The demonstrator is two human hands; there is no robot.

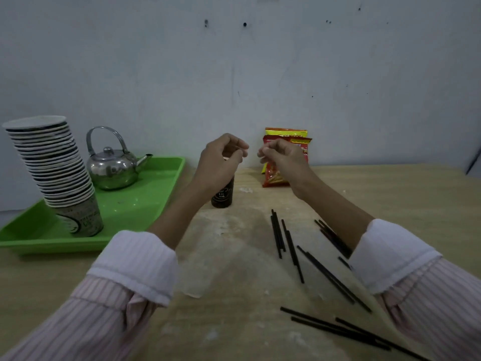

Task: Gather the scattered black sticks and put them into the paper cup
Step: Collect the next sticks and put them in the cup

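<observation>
Both hands are hovering raised at about 12 o'clock above the bench, the left hand directly over the dark paper cup, the right hand just beside it in front of the snack packets. The fingers of each hand are curling into a loose pinch; whether either is pinching anything I cannot tell, no stick being visible between them. The black sticks are lying scattered from 3 to 5 o'clock, some crossing, a few partly hidden under the right sleeve. Risks, as I am judging them: the cup is narrow, light and upright, so a wrist brushing its rim is likely to tip it; the sticks are thin, smooth and straight, lying flat on the wood, so a pinch is liable to slip or lift only one end; the overlapping ones are apt to roll or flick off the near edge; the right sleeve cuff could be dragging sticks unseen. Materials: the bench is showing pale wood grain dusted with whitish smears; at 9 o'clock a glossy green plastic tray is carrying a leaning stack of paper cups and a polished metal kettle.
</observation>
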